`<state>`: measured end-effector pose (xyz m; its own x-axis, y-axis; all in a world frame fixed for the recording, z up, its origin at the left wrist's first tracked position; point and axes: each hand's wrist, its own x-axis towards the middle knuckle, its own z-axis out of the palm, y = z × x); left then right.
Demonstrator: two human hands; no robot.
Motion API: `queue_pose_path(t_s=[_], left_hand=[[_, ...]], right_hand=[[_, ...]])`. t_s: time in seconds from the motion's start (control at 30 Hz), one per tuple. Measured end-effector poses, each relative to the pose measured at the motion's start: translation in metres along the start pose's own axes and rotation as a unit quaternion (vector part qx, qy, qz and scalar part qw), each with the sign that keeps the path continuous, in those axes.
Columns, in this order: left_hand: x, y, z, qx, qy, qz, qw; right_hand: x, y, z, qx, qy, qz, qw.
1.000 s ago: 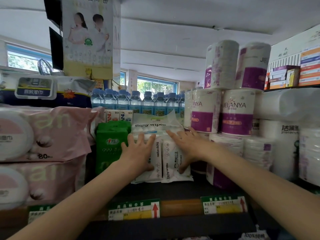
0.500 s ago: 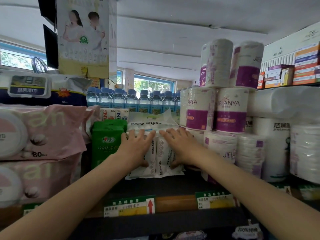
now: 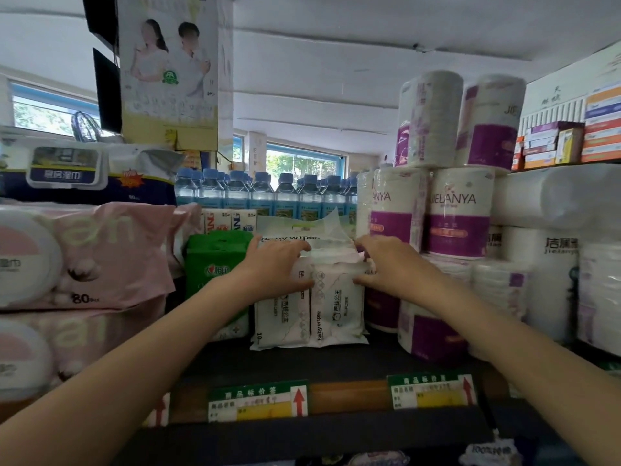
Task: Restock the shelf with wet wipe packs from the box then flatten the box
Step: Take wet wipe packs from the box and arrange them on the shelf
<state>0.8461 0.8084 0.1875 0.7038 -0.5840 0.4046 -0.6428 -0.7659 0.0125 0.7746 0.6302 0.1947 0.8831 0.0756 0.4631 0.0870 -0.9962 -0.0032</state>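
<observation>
Hands both on the stack. Your left hand (image 3: 275, 269) has fingers curled over the upper left corner of the white soft-plastic baby wipe packs (image 3: 331, 307); your right hand (image 3: 386, 264) wraps the upper right edge, thumb low on the side. So both are clamped on the packs, not flat against them.

Location: packs stand upright, side by side, on the dark shelf board (image 3: 336, 364), set back from the front lip w/ its green-and-yellow price tags (image 3: 257, 400). More wipes lie behind and on top, labelled "Baby wipes". Green plastic-wrapped pack (image 3: 215, 274) just beside on the left; purple-and-white paper roll packs (image 3: 457, 216) touching or nearly so on the right. Box not in view.

Risks, as I judge them:
- Packs are soft and slippery; squeeze only at the top and the bottoms may kick fwd and slide off the board.
- Upright pair is narrow at the base; let go unevenly and one likely flops face-down.
- Your right wrist sits close to the stacked rolls; a sideways nudge could topple the upper rolls.
- Loose pack on top could slip off if you shove the pair back hard.
</observation>
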Motion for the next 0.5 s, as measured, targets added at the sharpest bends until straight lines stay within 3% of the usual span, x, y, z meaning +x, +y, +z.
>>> queue_pose_path(t_s=[0.17, 0.37, 0.5], left_hand=[[0.017, 0.013, 0.008, 0.011, -0.032, 0.022, 0.999], [0.021, 0.023, 0.016, 0.118, -0.058, 0.058, 0.990], [0.021, 0.027, 0.024, 0.196, -0.017, 0.084, 0.977]], right_hand=[[-0.019, -0.008, 0.029, -0.007, -0.108, 0.038, 0.993], [-0.019, -0.012, 0.045, -0.103, -0.067, 0.025, 0.992], [-0.011, -0.009, 0.050, -0.175, -0.036, 0.012, 0.984]])
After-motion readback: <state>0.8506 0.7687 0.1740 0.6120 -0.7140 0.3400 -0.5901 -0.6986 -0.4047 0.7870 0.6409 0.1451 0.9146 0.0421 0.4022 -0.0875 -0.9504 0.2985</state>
